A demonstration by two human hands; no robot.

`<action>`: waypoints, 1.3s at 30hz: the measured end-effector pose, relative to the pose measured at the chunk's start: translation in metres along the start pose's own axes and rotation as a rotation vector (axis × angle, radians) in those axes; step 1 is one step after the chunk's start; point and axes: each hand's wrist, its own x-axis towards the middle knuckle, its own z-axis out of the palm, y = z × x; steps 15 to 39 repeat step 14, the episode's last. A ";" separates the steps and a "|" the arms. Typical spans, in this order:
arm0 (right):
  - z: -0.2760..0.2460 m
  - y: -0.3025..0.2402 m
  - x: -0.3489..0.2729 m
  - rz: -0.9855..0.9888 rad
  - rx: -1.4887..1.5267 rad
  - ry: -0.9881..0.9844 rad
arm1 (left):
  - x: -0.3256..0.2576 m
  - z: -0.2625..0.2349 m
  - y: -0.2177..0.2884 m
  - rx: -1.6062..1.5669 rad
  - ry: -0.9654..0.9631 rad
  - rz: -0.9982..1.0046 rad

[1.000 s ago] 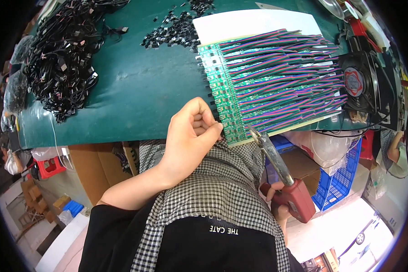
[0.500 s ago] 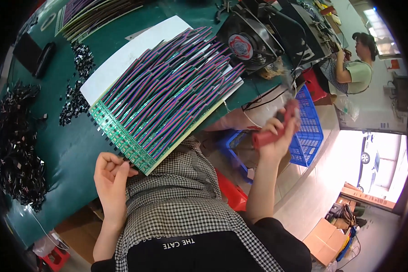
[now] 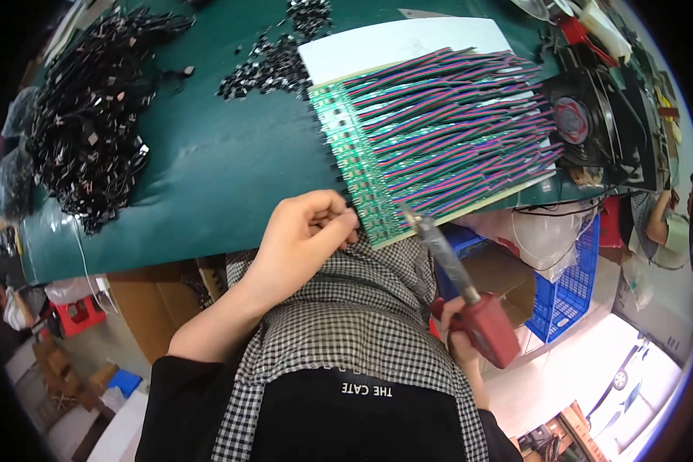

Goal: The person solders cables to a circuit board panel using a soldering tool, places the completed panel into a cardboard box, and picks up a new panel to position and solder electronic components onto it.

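A panel of green circuit boards (image 3: 354,162) lies at the table's near edge, with rows of multicoloured wires (image 3: 454,131) running to the right. Small black parts line its left edge. My left hand (image 3: 304,239) is closed, thumb against curled fingers, at the panel's near left corner; what the fingertips pinch, if anything, is hidden. Low at the right, my right hand (image 3: 459,339) grips a red soldering gun (image 3: 489,327). Its long metal barrel points up and left, the tip over the panel's near edge by the wires. I cannot tell whether the tip touches.
A white sheet (image 3: 408,46) lies under the panel. Small black connectors (image 3: 269,65) are heaped beyond it on the green table (image 3: 208,162), and a tangle of black cables (image 3: 92,115) lies left. A fan (image 3: 585,119) stands right, above a blue crate (image 3: 566,296). Another person (image 3: 662,231) is at far right.
My view has turned, shifting the table scene. The soldering gun has swung from out at the right, barrel up, to the panel's near edge. My left hand stays at the panel's corner.
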 end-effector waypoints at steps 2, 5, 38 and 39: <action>0.002 0.004 -0.005 -0.007 0.198 -0.070 | 0.001 -0.001 -0.003 -0.004 0.022 0.014; 0.005 0.008 -0.006 -0.043 0.384 -0.126 | 0.001 -0.002 -0.006 0.039 0.015 0.042; 0.003 0.024 -0.020 -0.010 0.315 -0.183 | 0.003 -0.002 -0.011 0.050 0.022 0.054; 0.003 0.024 -0.020 -0.010 0.315 -0.183 | 0.003 -0.002 -0.011 0.050 0.022 0.054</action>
